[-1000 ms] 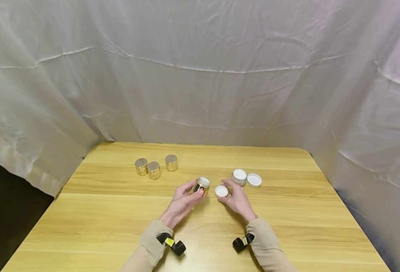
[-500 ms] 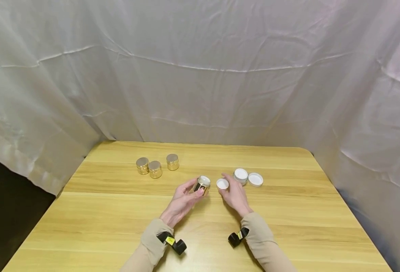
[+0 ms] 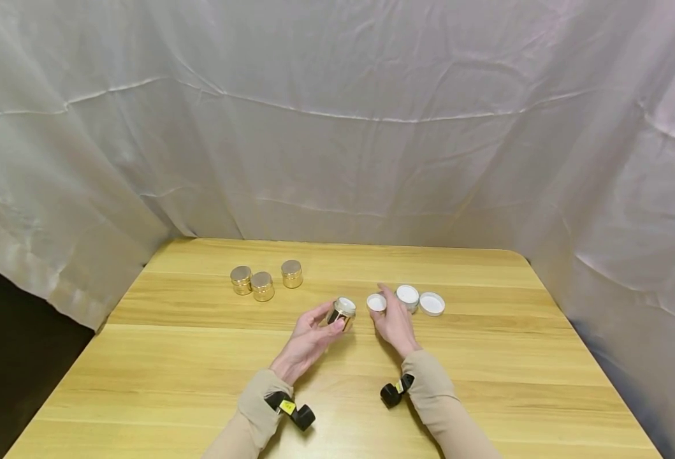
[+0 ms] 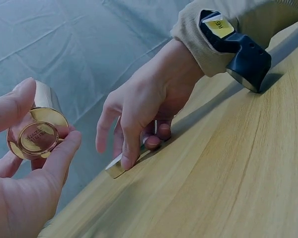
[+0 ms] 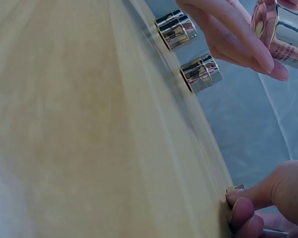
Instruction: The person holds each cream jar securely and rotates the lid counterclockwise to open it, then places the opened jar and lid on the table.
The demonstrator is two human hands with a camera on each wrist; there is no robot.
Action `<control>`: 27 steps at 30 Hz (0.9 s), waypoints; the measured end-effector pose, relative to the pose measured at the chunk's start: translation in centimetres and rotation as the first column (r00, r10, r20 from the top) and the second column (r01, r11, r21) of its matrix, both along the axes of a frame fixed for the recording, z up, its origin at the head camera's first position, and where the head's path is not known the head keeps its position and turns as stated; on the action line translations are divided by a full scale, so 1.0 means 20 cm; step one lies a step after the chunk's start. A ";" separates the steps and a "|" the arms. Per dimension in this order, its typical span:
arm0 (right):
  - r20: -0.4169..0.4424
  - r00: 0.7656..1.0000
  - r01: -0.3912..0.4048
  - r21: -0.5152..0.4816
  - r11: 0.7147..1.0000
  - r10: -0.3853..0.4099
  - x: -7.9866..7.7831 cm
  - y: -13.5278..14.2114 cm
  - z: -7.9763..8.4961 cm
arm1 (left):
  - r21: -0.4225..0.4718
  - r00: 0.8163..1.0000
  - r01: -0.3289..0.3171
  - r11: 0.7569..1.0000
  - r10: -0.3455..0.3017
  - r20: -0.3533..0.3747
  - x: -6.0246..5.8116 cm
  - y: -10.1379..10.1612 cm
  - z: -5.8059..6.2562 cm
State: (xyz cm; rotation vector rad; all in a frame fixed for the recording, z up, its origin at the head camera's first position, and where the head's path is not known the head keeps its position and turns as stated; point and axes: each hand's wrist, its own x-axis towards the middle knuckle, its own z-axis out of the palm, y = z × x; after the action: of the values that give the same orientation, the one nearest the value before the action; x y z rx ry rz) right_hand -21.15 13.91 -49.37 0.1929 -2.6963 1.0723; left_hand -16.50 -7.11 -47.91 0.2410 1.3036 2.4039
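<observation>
My left hand (image 3: 308, 338) grips a small gold jar (image 4: 36, 136), its white inside showing at the top in the head view. The jar is tilted, and the left wrist view shows its stamped round base. To the right, my right hand (image 3: 396, 324) pinches a gold jar lid (image 3: 377, 303) at its edge, white inner face up. In the left wrist view the lid (image 4: 116, 167) is right at the tabletop. Just beyond the right hand's fingers stands a lidless jar (image 3: 408, 296) with white inside, partly hidden by the hand.
A white-faced lid (image 3: 431, 304) lies to the right of the lidless jar. At the back left of the wooden table (image 3: 159, 357) stand three capped gold jars, one (image 3: 292, 274) a little apart from the others. A grey curtain (image 3: 337, 159) hangs behind the table.
My right hand has moved away from me with the lid, from beside the held jar to lower on the table near the lidless jar. My left hand keeps its place with the jar.
</observation>
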 end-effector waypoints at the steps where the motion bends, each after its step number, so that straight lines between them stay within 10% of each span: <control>1: -0.003 1.000 0.004 0.002 1.000 -0.004 0.00 0.00 0.00 | -0.001 1.000 0.000 1.000 0.000 0.000 0.00 0.00 0.00; 27: -0.020 0.998 -0.062 -0.302 0.951 0.059 0.15 0.04 -0.01 | -0.020 0.997 -0.073 0.997 0.074 0.022 0.00 0.00 -0.01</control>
State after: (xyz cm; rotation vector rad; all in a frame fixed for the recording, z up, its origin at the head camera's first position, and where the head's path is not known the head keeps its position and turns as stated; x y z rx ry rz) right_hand -18.13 14.69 -49.50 0.2268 -2.4879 1.4795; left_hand -16.59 -7.07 -48.18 0.1627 1.3473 2.4462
